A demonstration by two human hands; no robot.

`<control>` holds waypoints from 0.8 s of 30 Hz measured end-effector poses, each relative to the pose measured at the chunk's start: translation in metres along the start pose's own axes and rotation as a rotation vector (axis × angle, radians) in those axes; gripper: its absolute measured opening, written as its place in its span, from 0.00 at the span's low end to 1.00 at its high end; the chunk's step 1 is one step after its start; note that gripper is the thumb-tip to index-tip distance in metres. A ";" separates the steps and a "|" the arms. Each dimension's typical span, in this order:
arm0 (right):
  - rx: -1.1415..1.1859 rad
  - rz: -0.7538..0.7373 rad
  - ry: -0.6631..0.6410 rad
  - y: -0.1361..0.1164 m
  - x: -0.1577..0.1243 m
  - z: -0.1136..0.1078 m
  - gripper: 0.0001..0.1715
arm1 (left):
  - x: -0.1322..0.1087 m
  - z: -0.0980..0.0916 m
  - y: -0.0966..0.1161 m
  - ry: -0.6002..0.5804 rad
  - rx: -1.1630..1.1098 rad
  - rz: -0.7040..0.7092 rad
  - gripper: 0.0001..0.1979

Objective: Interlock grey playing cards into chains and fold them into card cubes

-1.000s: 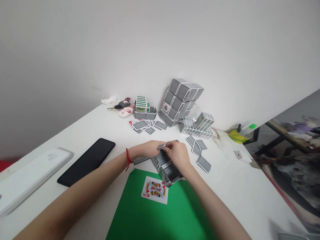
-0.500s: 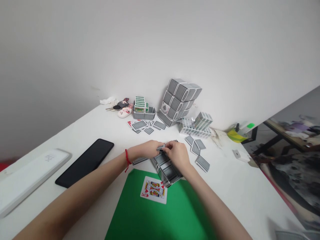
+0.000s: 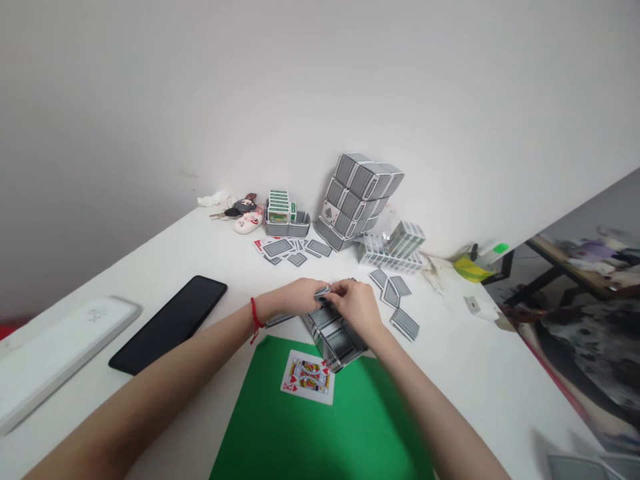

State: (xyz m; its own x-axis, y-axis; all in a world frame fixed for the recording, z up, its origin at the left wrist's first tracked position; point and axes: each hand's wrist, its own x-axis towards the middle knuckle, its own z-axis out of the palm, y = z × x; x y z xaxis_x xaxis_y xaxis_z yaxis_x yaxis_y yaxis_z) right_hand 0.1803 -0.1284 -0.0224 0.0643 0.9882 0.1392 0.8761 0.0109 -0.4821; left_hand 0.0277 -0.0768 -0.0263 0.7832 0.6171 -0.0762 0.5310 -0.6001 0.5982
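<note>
A box-like structure of folded grey-backed playing cards (image 3: pixel 336 343) stands at the far edge of the green sheet (image 3: pixel 320 433). My left hand (image 3: pixel 303 297) is closed at its far left end, a card pinched near the fingertips. From the right, my right hand (image 3: pixel 356 305) reaches over the structure with thumb and fingers pinched together at its far end. What lies between those fingers is mostly hidden; it looks like the edge of a card. A king of hearts (image 3: pixel 308 377) lies face up on the green sheet, just in front of the structure.
Behind stands a tall block of folded cards (image 3: pixel 357 200). A card tray with green boxes (image 3: pixel 287 227) and a plastic-wrapped pack (image 3: pixel 390 250) flank it. Loose cards (image 3: pixel 393 293) lie right. A black phone (image 3: pixel 167 327) and a white power strip-like object (image 3: pixel 65 360) lie left.
The view has shifted very slightly. Both hands stay at the far end of the card structure, with only a small movement of the fingers.
</note>
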 end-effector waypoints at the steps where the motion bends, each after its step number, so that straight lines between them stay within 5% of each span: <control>1: -0.035 0.014 0.004 -0.001 -0.002 -0.002 0.04 | 0.000 0.000 0.000 0.002 -0.003 -0.008 0.14; 10: -0.147 -0.290 0.007 -0.001 -0.010 -0.006 0.07 | 0.002 0.003 -0.005 0.043 -0.046 0.048 0.17; 24: 0.271 0.015 0.155 0.003 -0.004 0.001 0.05 | 0.001 0.001 0.001 0.052 0.057 0.001 0.11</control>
State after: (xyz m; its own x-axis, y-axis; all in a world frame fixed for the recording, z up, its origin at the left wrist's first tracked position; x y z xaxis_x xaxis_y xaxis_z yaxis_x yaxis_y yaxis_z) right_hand 0.1822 -0.1320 -0.0254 0.1671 0.9535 0.2508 0.7164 0.0573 -0.6953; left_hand 0.0295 -0.0771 -0.0273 0.7666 0.6412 -0.0336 0.5492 -0.6278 0.5515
